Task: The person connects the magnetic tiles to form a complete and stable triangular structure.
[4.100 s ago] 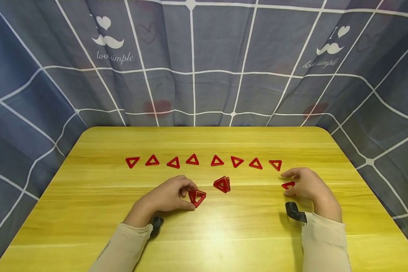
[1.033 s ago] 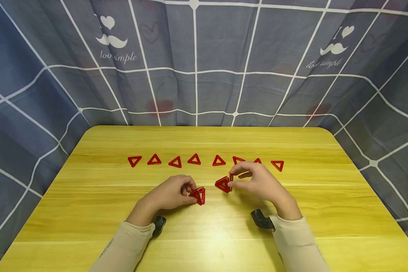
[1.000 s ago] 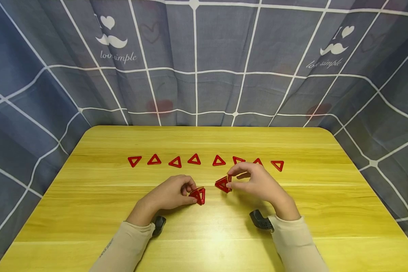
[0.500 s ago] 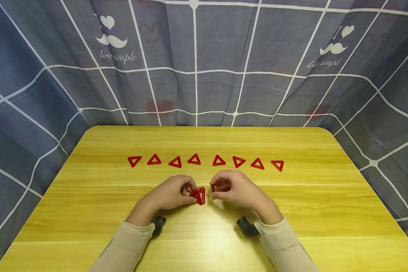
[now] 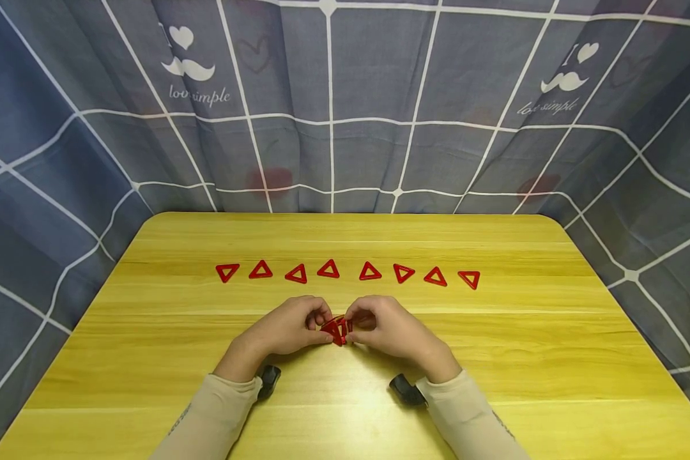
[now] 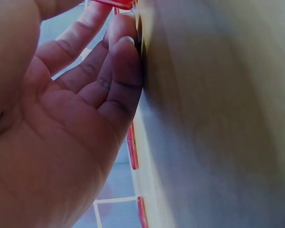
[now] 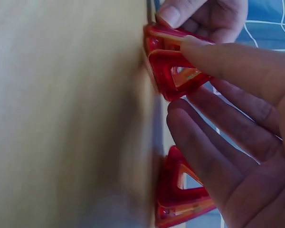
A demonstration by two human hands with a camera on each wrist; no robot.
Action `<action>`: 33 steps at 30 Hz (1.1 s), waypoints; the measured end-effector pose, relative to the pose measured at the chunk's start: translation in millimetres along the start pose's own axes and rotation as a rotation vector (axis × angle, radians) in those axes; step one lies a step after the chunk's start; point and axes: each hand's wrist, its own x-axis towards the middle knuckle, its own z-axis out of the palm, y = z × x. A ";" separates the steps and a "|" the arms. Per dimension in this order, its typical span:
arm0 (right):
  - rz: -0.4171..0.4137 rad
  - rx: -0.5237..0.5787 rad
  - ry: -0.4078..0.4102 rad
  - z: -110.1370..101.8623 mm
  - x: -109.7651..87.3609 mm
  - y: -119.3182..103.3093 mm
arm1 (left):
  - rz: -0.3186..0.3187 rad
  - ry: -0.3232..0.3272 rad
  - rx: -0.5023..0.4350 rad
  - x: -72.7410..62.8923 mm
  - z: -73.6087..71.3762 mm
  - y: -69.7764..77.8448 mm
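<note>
My left hand (image 5: 284, 326) pinches a small upright cluster of red triangular tiles (image 5: 331, 330) near the middle of the table. Facing it from the right, my right hand (image 5: 399, 329) pinches one more red triangular tile (image 7: 166, 78) between thumb and finger. That tile stands against the cluster's right side, and both hands' fingertips nearly meet. A second cluster of red triangular tiles (image 7: 175, 194) shows below my right hand in the right wrist view; in the head view that hand hides it. At the top of the left wrist view, a red tile edge (image 6: 118, 4) peeks past the fingers.
Several flat red triangular tiles (image 5: 261, 270) lie in a loose row across the wooden table (image 5: 167, 358), beyond both hands. A grey checked curtain (image 5: 368, 153) hangs behind the table's far edge and along both sides.
My right hand has carried a triangular tile from the far right leftward, past the second cluster, to the cluster in my left hand. The left hand has stayed nearly still.
</note>
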 end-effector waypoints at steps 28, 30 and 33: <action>0.011 -0.172 0.014 6.9 3.7 0.7 | 0.010 0.004 0.018 -0.3 1.6 0.2; -0.017 -0.201 0.021 7.3 3.4 0.4 | 0.014 0.006 0.019 -0.5 1.7 0.4; -0.043 -0.219 0.028 8.1 3.2 0.6 | 0.016 0.008 0.019 -0.5 2.3 0.9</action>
